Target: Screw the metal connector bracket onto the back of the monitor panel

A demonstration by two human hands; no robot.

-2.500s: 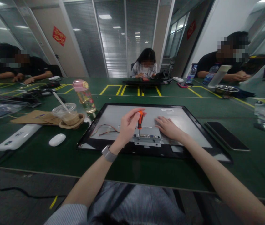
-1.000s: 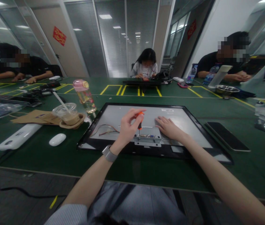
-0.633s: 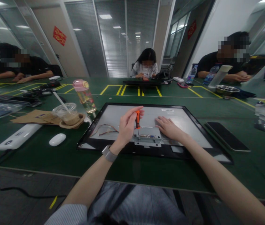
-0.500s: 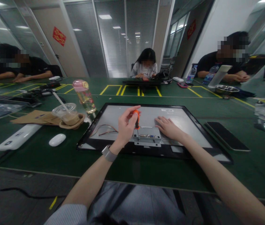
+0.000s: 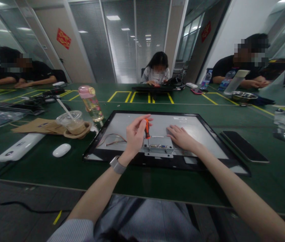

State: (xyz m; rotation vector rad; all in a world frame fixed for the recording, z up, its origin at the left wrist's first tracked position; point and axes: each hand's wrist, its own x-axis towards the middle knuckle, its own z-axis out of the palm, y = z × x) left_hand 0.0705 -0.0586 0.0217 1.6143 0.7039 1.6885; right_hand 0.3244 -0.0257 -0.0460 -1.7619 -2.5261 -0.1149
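Head view: a left hand (image 5: 134,136), near the centre of the frame, pinches an orange-and-black screwdriver (image 5: 146,129) between thumb and fingers. The tool stands nearly upright, its handle leaning slightly toward the left of the frame. Its thin metal shaft runs down at the left end of a silver metal box with connector ports (image 5: 158,148); whether the tip touches a screw cannot be told. A right hand (image 5: 181,137), right of centre and apart from the left, lies palm down with fingers extended on a grey flat panel with a black frame (image 5: 162,123), just beside the box. The panel occupies the middle of the frame, flat on a green tabletop (image 5: 43,171); thin coloured wires (image 5: 117,143) lie on its left part. A silver wristwatch (image 5: 117,165) encircles the left wrist. Left of the panel are a white oval computer mouse (image 5: 62,150), a clear plastic cup with a straw (image 5: 69,117) and a pink-lidded transparent bottle (image 5: 91,104). Right of it lies a black rectangular phone (image 5: 244,147). At upper centre sits a person in a striped top (image 5: 146,74).
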